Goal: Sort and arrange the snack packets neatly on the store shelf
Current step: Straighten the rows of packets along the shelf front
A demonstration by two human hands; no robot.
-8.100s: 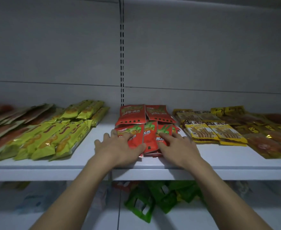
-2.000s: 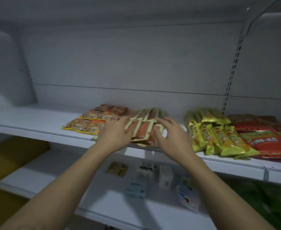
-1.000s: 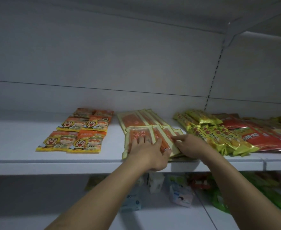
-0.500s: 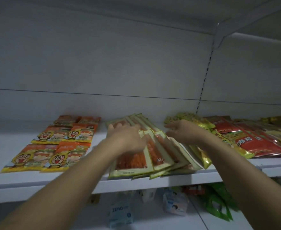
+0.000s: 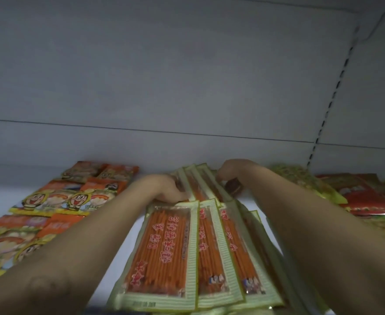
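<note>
A white metal shelf (image 5: 5, 189) met a grey back panel (image 5: 164, 76). Orange cartoon-face snack packets (image 5: 57, 196) lay left, fanned green-bordered packets of orange sticks (image 5: 168, 253) centre, red foil packets (image 5: 368, 198) right. The left hand (image 5: 164, 187) and right hand (image 5: 232, 171) curled their fingers against the rear green-bordered row (image 5: 198, 183); whether they pinched it could not be told. The writing was red Chinese characters.

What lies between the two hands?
The overlapping rear row of orange stick packets lies between the left hand and right hand, in the head view.
</note>
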